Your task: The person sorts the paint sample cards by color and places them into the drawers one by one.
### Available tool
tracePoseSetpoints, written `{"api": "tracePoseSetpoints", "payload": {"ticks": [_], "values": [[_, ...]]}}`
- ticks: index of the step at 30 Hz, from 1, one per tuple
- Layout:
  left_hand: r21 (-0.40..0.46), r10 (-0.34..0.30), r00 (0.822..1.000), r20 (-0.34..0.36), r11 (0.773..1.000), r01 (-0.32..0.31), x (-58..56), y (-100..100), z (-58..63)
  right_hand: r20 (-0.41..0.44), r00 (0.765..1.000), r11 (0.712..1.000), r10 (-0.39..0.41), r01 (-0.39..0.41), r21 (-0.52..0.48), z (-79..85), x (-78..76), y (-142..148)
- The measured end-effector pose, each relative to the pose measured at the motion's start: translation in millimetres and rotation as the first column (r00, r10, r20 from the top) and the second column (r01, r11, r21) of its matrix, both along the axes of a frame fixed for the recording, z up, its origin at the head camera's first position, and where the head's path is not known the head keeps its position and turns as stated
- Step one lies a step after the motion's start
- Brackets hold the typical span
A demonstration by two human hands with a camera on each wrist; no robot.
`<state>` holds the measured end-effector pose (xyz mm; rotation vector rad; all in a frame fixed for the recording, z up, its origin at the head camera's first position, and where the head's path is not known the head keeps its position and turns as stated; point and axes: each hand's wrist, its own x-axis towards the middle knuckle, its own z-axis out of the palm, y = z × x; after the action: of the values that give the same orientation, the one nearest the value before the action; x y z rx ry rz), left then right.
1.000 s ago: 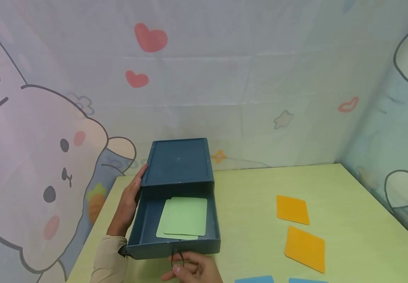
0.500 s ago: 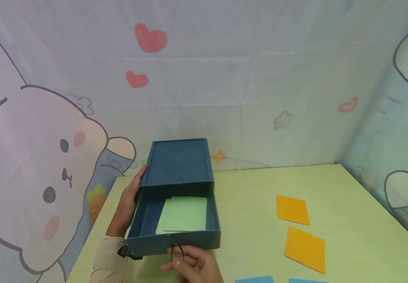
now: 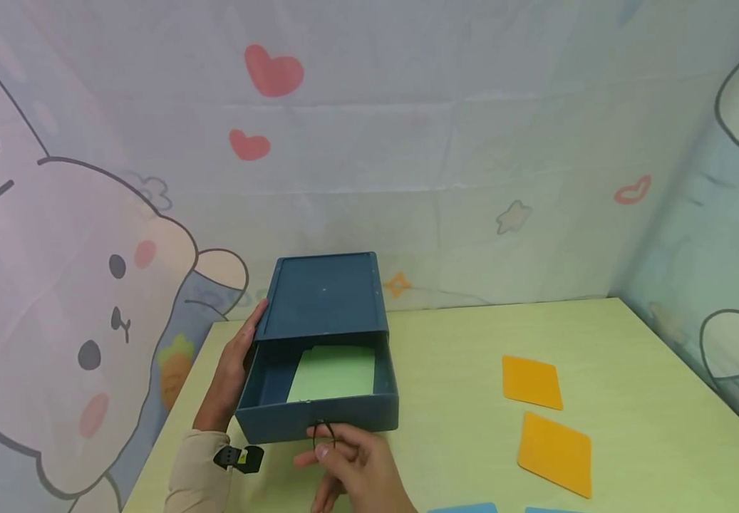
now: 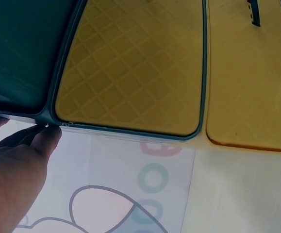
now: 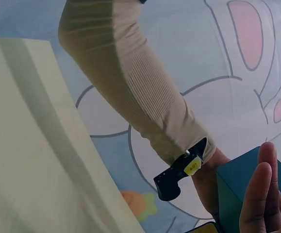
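Note:
A dark blue box (image 3: 324, 296) lies on the table with its drawer (image 3: 318, 420) partly pulled out. Pale green cards (image 3: 333, 374) lie inside the drawer. At the drawer's front my right hand (image 3: 363, 456) pinches a thin black loop (image 3: 324, 431) between thumb and finger. My left hand (image 3: 233, 363) rests along the box's left side with its fingers extended. In the left wrist view, that hand touches the box's edge, beside a yellow diamond-patterned panel (image 4: 130, 68). Fingers (image 5: 257, 194) of the right hand show in the right wrist view; its grip is mostly cut off there.
Two orange cards (image 3: 531, 382) lie apart on the right of the pale yellow-green table (image 3: 446, 399). Blue cards (image 3: 462, 508) are partly cut off at the front edge. A cartoon-printed curtain (image 3: 446, 157) stands behind the table. A small black device (image 3: 241, 458) sits at my left wrist.
My right hand has moved forward with the loop, and the drawer has slid farther into the box. Less of the green cards shows. My left hand has stayed at the box's side.

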<state>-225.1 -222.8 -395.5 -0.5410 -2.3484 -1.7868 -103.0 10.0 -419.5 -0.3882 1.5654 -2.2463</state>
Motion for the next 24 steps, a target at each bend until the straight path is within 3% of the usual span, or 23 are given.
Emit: {"api": "tracePoseSetpoints", "payload": {"ticks": [6,16,24], "values": [[0.012,-0.001,1.000,0.013,1.000,0.001,0.3,0.4,-0.7,-0.034,0.999,0.999,-0.006,0.007,0.035,2.8,-10.7,0.4],[0.021,0.014,0.999,0.050,1.000,-0.015,0.1,0.7,-3.1,-0.032,0.999,1.000,-0.011,0.011,0.002,10.2,-23.2,-4.5],[0.002,0.025,0.999,0.022,1.000,-0.025,0.2,0.4,-1.9,-0.081,0.996,0.999,-0.033,0.035,0.023,10.1,-35.6,-7.2]]}}
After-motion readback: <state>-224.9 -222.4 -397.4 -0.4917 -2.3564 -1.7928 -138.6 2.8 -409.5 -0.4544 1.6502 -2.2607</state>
